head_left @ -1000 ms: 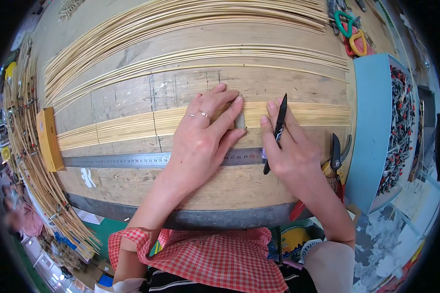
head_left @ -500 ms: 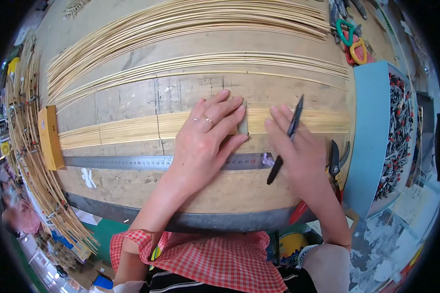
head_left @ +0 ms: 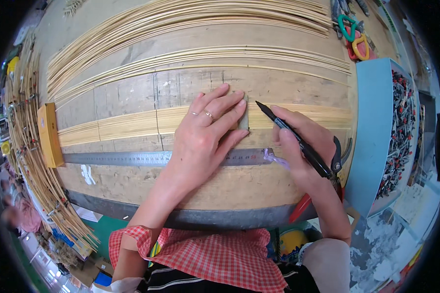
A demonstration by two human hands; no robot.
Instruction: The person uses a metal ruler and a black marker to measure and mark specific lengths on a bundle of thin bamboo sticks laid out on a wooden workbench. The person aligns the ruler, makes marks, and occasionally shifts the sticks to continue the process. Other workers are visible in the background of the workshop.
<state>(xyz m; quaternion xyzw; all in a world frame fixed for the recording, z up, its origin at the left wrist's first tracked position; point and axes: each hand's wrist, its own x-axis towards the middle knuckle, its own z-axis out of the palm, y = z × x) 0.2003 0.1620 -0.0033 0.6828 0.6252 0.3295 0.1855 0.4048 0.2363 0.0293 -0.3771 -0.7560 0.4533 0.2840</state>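
On a scuffed wooden bench (head_left: 132, 180) in a cluttered workshop, the left hand (head_left: 200, 141) lies flat, fingers spread, on pale strips (head_left: 127, 124) above a ruler (head_left: 117, 157), while the right hand (head_left: 298, 146) grips a black pen (head_left: 293, 139).

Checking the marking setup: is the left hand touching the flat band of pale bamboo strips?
Touching. The head view shows the left hand pressed flat on the pale bamboo strips, fingers spread across them.

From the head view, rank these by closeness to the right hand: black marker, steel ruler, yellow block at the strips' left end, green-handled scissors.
1. Black marker: held in the right hand.
2. Steel ruler: its right end lies beside that hand.
3. Green-handled scissors: top right of the bench.
4. Yellow block: far left.
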